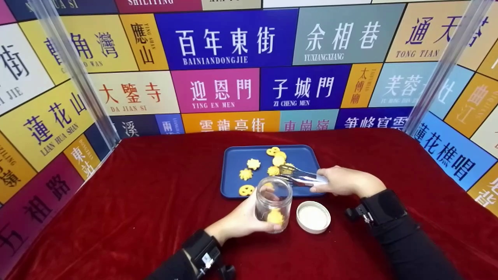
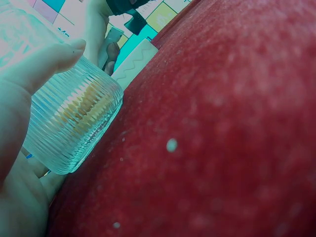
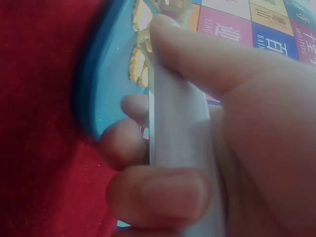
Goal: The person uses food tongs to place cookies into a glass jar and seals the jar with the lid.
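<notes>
Gripping the tongs (image 1: 309,179), the right hand (image 1: 344,181) points their long axis leftward to the cookies (image 1: 273,170); the left hand (image 1: 242,221) clasps the jar (image 1: 274,202), nearer the person.

Your left hand (image 1: 242,221) is curled in a grip, its thumb (image 1: 266,226) on the near side; your right hand (image 1: 346,181), farther right, also grips, fingers (image 3: 158,195) bent. Your left forearm (image 1: 173,266) slants far and right, your right forearm (image 1: 412,245) far and left.

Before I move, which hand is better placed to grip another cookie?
Probably the right hand: it grips the tongs, which reach the cookies on the tray; the left hand holds the jar.
</notes>
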{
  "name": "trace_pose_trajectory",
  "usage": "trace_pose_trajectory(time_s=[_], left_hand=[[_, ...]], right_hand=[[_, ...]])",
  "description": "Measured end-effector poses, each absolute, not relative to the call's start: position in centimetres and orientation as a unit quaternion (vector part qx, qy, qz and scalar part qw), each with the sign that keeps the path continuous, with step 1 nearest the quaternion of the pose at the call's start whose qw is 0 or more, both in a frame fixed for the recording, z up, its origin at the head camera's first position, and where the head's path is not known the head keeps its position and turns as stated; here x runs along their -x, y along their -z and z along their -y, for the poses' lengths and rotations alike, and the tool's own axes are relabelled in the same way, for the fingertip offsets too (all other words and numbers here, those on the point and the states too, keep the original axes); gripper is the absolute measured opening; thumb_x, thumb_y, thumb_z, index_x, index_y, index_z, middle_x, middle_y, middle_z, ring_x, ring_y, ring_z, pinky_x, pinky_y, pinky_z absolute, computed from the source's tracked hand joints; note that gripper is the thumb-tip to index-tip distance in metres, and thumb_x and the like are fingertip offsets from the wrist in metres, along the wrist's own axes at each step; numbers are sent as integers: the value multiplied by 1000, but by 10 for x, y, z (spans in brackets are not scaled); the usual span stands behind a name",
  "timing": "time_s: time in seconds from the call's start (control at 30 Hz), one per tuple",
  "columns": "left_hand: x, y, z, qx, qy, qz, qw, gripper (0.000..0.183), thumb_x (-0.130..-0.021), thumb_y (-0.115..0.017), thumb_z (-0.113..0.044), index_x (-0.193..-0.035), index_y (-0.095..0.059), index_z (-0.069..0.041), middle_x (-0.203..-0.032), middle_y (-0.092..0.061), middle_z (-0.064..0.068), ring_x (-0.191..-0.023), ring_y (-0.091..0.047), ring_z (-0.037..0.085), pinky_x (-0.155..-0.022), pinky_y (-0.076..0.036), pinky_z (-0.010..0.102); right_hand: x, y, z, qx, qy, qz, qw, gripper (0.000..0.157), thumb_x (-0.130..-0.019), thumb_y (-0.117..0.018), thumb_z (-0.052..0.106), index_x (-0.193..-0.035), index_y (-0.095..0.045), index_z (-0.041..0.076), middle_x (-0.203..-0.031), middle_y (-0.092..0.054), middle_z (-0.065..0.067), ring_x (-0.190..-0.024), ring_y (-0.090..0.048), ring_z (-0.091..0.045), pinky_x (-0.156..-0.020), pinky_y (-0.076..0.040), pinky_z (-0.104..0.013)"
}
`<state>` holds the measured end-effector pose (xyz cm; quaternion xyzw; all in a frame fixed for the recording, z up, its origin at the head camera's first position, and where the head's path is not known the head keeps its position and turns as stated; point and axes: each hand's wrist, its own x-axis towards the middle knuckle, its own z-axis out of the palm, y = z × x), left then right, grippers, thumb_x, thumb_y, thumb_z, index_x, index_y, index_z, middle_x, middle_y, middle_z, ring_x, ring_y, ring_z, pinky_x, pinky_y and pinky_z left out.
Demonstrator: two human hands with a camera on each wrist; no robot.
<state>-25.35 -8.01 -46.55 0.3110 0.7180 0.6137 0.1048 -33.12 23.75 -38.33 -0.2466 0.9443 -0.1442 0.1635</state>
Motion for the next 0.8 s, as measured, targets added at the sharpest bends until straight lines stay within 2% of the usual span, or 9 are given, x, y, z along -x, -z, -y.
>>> trace_pose_trajectory(time_s=[0.1,0.3,0.6,0.8], left_hand=[[253,466,80,-311,-613,-719,102,93,-82,-93,-14,-155,-36,-8,-135,-63,3,-125,-63,18,-108,-52,35],[253,465,80,-312,-617,-715,102,90,-81,-93,-14,-154,-39,-18,-135,-63,3,-125,-63,19,-108,-52,37],[253,466,80,-306,-618,-716,108,90,-82,-93,-13,-154,-39,-21,-135,-62,3,-124,-64,19,-107,-53,36],[254,467,81,-312,-617,-714,108,94,-82,-92,-12,-156,-35,-10,-136,-61,5,-124,-64,19,-107,-53,36]], right_hand=[[331,384,-239,259,147,-940,167,39,-101,-71,48,-103,-61,10,-78,-59,-1,-68,-57,-15,-65,-45,-33],[334,379,-246,293,130,-937,141,37,-100,-72,46,-102,-63,11,-84,-58,1,-78,-55,-17,-75,-44,-36],[339,375,-261,269,129,-945,137,35,-101,-71,46,-102,-65,11,-84,-58,1,-80,-55,-18,-76,-43,-37],[339,370,-262,271,134,-945,129,38,-102,-70,47,-106,-65,9,-86,-59,0,-82,-56,-18,-78,-44,-37]])
